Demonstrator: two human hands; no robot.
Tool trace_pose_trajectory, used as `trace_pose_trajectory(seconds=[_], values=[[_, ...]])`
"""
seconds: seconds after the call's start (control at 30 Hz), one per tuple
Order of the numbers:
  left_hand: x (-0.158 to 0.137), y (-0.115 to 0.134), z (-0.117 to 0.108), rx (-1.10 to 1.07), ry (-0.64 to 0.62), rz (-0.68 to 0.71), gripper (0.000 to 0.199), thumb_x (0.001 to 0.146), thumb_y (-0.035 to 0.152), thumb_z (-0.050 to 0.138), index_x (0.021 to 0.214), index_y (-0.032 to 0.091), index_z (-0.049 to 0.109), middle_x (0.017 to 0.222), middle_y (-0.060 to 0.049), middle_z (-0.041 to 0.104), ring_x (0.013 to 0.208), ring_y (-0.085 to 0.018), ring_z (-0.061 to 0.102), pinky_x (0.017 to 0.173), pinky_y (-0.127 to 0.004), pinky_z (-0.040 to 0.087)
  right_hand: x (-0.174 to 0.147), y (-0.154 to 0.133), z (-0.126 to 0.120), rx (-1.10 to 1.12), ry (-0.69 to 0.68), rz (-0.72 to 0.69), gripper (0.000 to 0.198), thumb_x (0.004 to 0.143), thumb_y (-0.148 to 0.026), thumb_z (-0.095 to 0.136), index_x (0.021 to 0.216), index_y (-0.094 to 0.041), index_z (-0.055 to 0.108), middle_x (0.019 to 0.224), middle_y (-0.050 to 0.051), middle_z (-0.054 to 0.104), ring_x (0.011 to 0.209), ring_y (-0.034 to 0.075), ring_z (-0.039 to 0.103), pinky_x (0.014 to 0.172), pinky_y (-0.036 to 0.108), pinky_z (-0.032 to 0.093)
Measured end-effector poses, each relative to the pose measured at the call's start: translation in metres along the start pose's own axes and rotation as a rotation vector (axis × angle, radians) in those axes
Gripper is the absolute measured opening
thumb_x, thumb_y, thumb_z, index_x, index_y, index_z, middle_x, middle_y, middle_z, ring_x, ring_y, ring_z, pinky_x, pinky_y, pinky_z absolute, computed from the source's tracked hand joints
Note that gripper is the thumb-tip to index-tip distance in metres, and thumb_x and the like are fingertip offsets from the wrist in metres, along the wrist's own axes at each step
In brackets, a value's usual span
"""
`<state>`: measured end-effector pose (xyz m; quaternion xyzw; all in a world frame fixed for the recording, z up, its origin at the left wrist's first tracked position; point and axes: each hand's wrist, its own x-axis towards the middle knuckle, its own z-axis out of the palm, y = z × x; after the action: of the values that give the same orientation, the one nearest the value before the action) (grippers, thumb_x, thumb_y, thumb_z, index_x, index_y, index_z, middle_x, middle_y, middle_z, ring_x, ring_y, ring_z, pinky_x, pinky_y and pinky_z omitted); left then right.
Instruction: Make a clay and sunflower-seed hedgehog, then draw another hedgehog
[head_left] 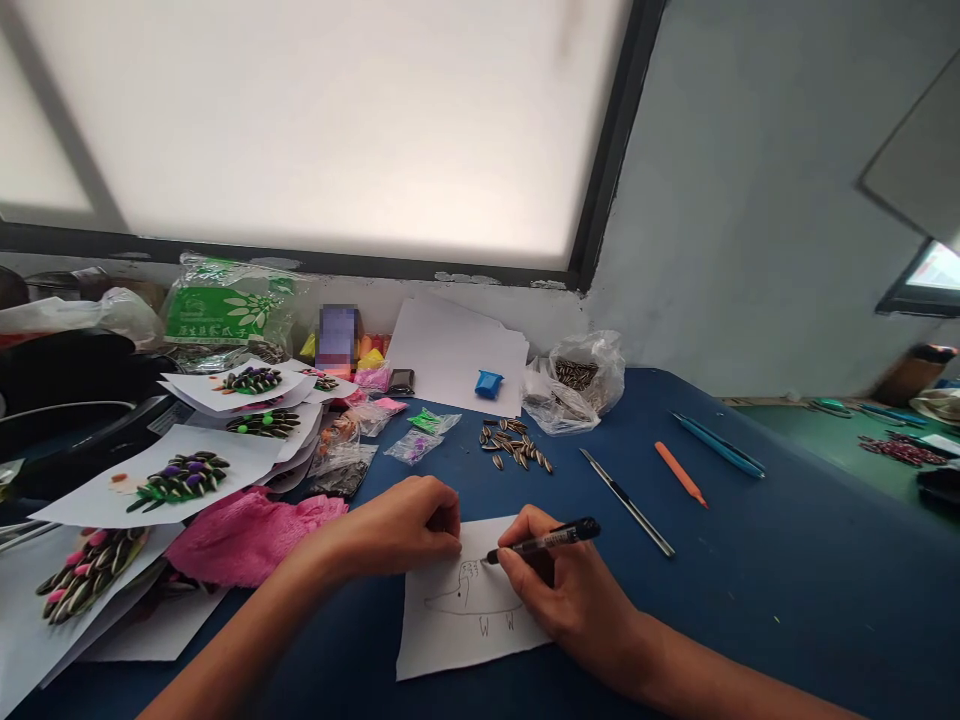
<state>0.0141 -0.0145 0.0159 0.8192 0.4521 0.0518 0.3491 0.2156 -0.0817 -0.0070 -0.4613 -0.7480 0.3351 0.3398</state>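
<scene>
A white sheet of paper (442, 650) lies on the blue tabletop with a line drawing of a pointed-nosed animal on it. My right hand (577, 610) is closed around a black pen (551, 538), its tip touching the drawing near the animal's head. Small curved marks show beside the tip. With curled fingers, my left hand (409, 525) holds down the sheet's upper left corner, which it covers. Beyond the sheet is a loose pile of striped sunflower seeds (517, 445).
At left are stacked paper sheets with seed-covered figures (184, 478) and a pink cloth (247, 535). Small clay packets (424, 445) and a plastic bag of seeds (577, 385) stand behind. A utility knife (628, 503), an orange marker (679, 475) and a blue pen-shaped tool (718, 445) lie right.
</scene>
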Motion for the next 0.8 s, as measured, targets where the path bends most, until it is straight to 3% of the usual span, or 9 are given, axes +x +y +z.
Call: trace_pose_trajectory(seconds=[0.8], values=[[-0.0001, -0.0002, 0.0003, -0.002, -0.003, 0.008, 0.01, 0.07, 0.023, 0.055, 0.072, 0.019, 0.064, 0.066, 0.002, 0.063, 0.06, -0.012, 0.055, 0.049, -0.019, 0.036, -0.0006, 0.004, -0.0005, 0.007, -0.009, 0.001, 0.013, 0.089, -0.026, 0.046, 0.078, -0.02, 0.047, 0.06, -0.006, 0.041, 0.053, 0.01, 0.038, 0.049, 0.023, 0.031]])
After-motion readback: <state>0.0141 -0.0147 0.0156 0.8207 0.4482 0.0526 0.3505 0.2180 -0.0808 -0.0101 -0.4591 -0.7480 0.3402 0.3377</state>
